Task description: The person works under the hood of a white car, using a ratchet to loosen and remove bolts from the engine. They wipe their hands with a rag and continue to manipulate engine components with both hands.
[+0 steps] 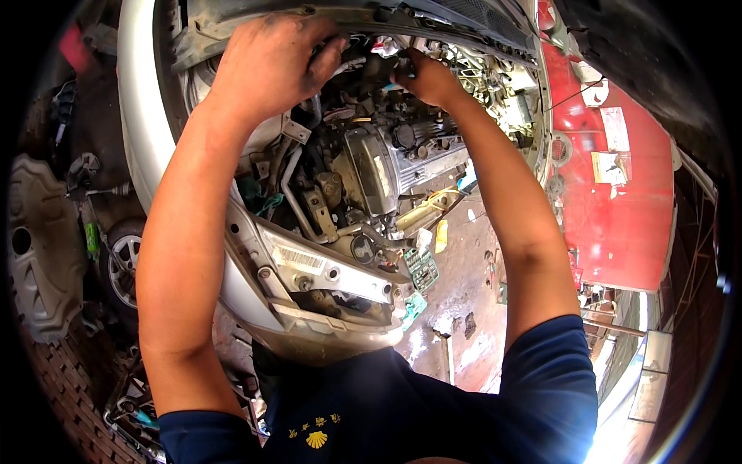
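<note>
Both my arms reach forward over a car's open engine bay. My left hand [282, 62] is at the far side, by the edge of the dark cowl panel [209, 37]. Its fingers curl down with thumb and forefinger close together; whatever they may hold is hidden. My right hand [429, 77] reaches in beneath the cowl, among hoses and wiring at the back of the engine. Its fingers are bent in toward the thumb, around something dark that I cannot make out. Nearer to me sits the engine [417, 155] with its ribbed metal cover.
The white fender [143, 100] curves along the left, and the front crossmember [325, 267] lies below my arms. A green tool case [421, 269] is on the floor. A wheel [124, 259] and a large metal panel [42, 247] stand at left. A red body panel [618, 216] rises at right.
</note>
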{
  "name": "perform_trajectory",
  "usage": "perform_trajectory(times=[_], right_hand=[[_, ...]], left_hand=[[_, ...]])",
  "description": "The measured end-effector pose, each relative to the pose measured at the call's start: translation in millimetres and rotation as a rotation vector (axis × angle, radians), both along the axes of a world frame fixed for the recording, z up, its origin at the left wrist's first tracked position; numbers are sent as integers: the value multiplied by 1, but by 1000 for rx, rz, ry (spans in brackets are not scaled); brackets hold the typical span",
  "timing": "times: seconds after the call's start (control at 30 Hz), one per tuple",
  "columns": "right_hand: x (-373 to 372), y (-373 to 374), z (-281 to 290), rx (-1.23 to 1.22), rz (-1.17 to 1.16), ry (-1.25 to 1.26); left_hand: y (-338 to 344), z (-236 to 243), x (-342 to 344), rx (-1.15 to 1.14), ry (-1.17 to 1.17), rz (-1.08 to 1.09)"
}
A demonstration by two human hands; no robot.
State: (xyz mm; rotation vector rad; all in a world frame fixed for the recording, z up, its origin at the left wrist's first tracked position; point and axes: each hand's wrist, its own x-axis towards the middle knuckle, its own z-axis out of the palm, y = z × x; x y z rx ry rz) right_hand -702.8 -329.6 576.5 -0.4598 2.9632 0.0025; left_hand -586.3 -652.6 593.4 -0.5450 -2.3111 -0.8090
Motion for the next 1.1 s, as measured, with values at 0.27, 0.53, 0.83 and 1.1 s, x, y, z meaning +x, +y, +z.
perform_trajectory(times=[0.27, 0.53, 0.83, 1.1], right_hand=[[9, -4, 2, 21, 19, 76], [8, -8, 6, 88, 27, 29], [11, -8, 2, -1, -30, 23], [6, 7, 21, 269, 160, -198]], left_hand=[[1, 0, 0, 4, 17, -5], [0, -2, -2, 7, 4, -1], [3, 4, 1, 0, 14, -5], [1, 6, 3, -2, -15, -18]])
